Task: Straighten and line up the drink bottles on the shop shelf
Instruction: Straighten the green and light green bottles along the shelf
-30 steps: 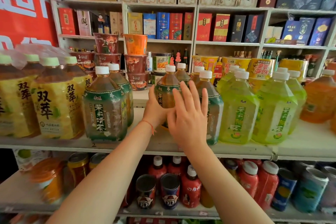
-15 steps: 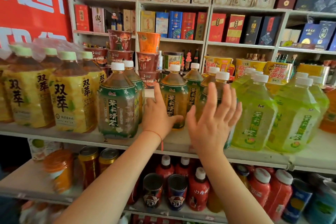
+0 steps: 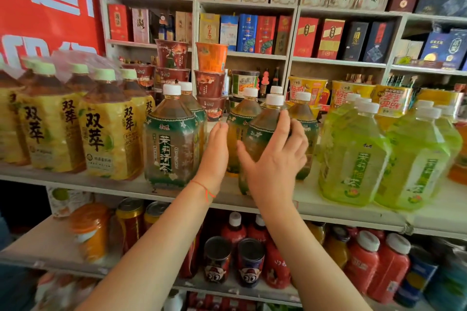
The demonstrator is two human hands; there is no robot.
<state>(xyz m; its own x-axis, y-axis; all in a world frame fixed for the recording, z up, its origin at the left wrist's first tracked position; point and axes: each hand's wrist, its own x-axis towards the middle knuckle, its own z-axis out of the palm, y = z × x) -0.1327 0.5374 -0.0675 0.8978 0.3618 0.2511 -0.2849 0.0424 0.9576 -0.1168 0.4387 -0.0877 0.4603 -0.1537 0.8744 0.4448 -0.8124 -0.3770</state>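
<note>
Green-label tea bottle (image 3: 262,134) stands near the front edge of the shelf (image 3: 328,212), held in the curled fingers of the right hand (image 3: 275,159), while the left hand (image 3: 214,154) rests flat and straight-fingered beside the bottle behind (image 3: 242,126). Neighbours stand very close on both sides. I think a hard sideways push can knock them over or send this bottle off the front edge.

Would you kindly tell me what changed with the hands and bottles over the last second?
The right hand, earlier flat and open, now curls around the front green-label tea bottle. The left hand stays flat against the bottle behind. The lime-green bottles stayed put.
</note>
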